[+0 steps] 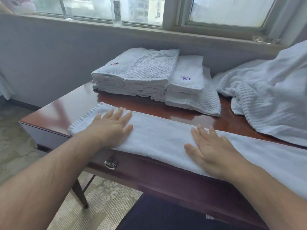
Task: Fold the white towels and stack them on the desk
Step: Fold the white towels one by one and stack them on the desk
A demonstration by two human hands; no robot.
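Note:
A long white towel (159, 136), folded into a narrow strip, lies along the near edge of the dark wooden desk (54, 112). My left hand (111, 127) presses flat on its left part, fingers straight. Flat on the strip further right lies my right hand (212, 150). Behind them, at the desk's far side, stand stacks of folded white towels (149, 70), one with a red mark, one with a purple mark. A heap of unfolded white towels (269, 93) lies at the right.
A wall and a window sill with a clear bottle (116, 12) and a glass (68, 12) run behind the desk. A drawer with a ring handle (110, 164) faces me. Carpet floor lies to the left and below.

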